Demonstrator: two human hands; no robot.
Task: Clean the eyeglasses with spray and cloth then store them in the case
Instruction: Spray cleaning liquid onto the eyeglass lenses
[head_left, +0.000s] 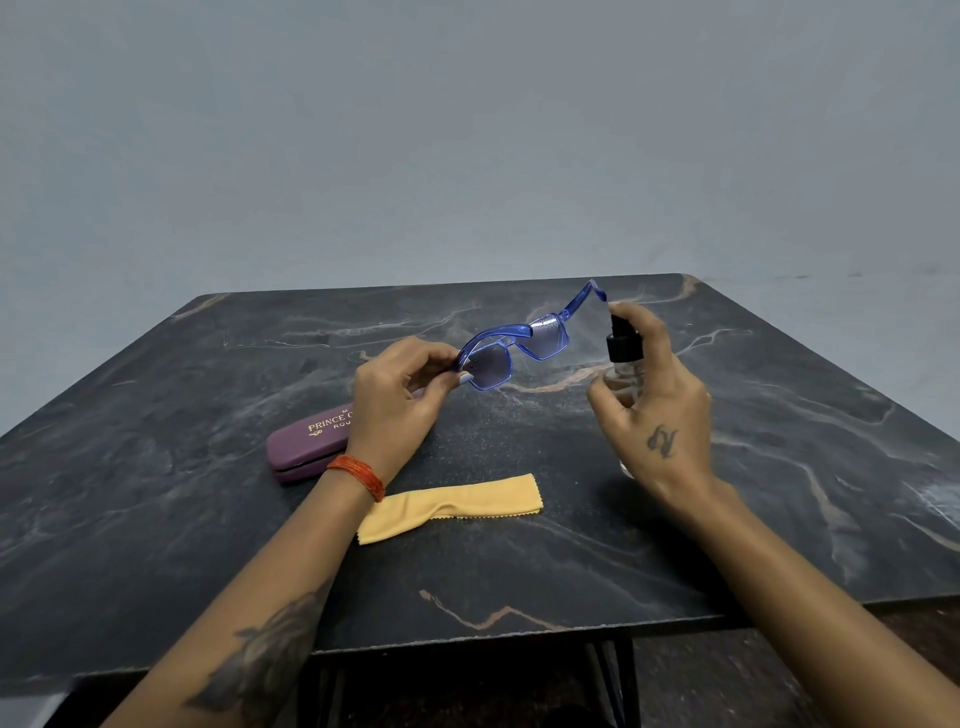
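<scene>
Left hand (395, 387) pinches blue eyeglasses (511, 348) by one end, held above the table (779, 467). Right hand (657, 400) wraps the spray bottle (623, 353), index finger on top, nozzle facing the lenses. Yellow cloth (457, 506) and closed purple case (306, 441) lie below the left wrist.

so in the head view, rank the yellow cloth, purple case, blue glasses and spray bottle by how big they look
1. yellow cloth
2. blue glasses
3. purple case, partly hidden by the left hand, so unsure against the glasses
4. spray bottle
</scene>
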